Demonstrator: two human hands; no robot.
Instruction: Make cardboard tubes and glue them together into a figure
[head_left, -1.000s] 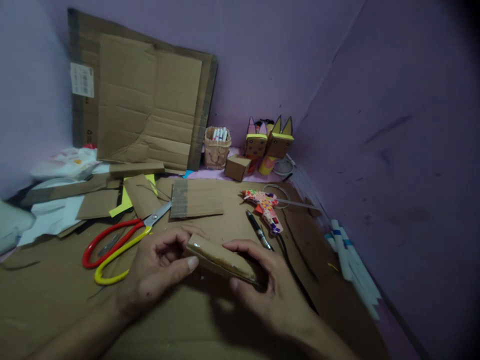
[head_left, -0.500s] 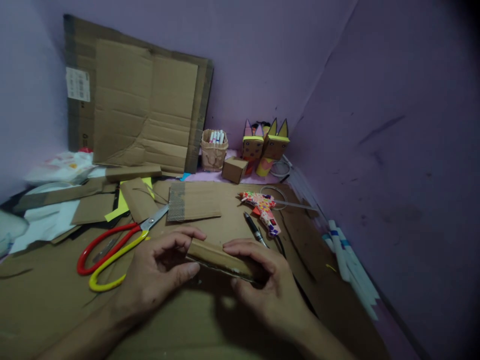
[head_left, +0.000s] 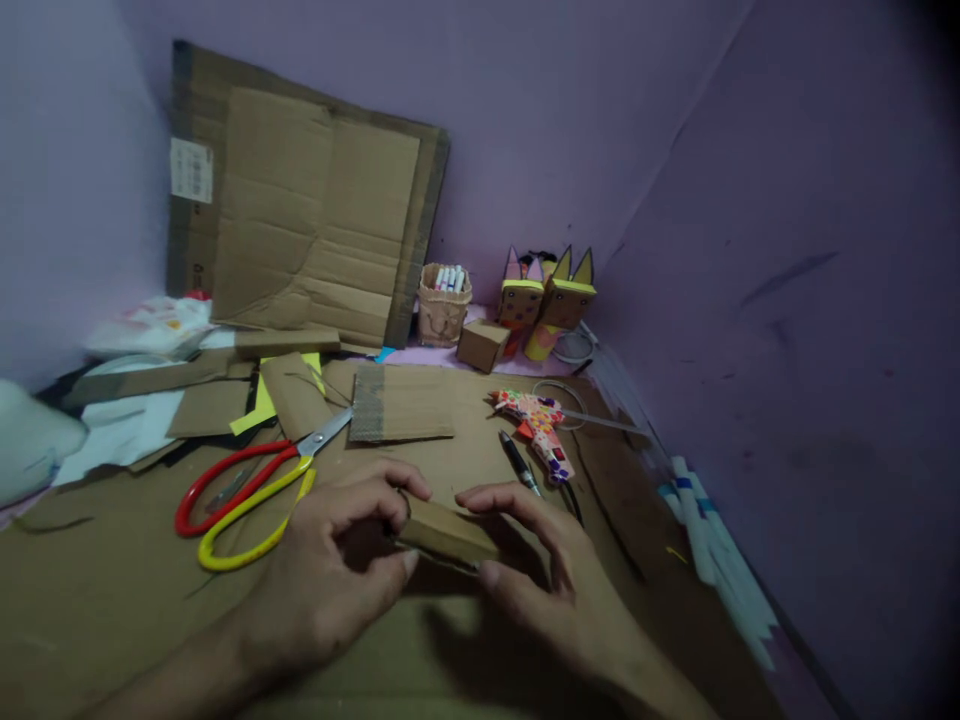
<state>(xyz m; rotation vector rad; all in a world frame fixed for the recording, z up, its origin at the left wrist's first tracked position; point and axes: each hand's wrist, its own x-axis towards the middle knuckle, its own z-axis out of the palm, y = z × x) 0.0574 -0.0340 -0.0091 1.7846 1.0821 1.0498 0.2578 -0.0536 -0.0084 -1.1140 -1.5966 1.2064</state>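
Observation:
Between my two hands is a small folded piece of cardboard (head_left: 450, 532), tilted down to the right above the cardboard-covered work surface (head_left: 375, 660). My left hand (head_left: 337, 560) grips its left end with bent fingers and thumb. At the other end, my right hand (head_left: 555, 570) curves around it, thumb at the lower edge and fingers over the top; part of that end lies in shadow. Scissors (head_left: 307, 450) with red and yellow handles lie left of my left hand. Beyond my right hand are a black pen (head_left: 516, 460) and a patterned glue gun (head_left: 536, 420).
A flat cardboard piece (head_left: 409, 402) lies ahead, with scraps (head_left: 210, 405) to its left. Along the back stand a marker basket (head_left: 444, 310), a small cardboard box (head_left: 482, 345) and eared cardboard figures (head_left: 570, 300). Large cardboard sheets (head_left: 300, 210) lean against the wall; white sticks (head_left: 720, 560) lie right.
The cardboard piece has turned and sits slightly lower, with the right fingers looser around its end. The whole view has shifted, moving the background things a little to the right.

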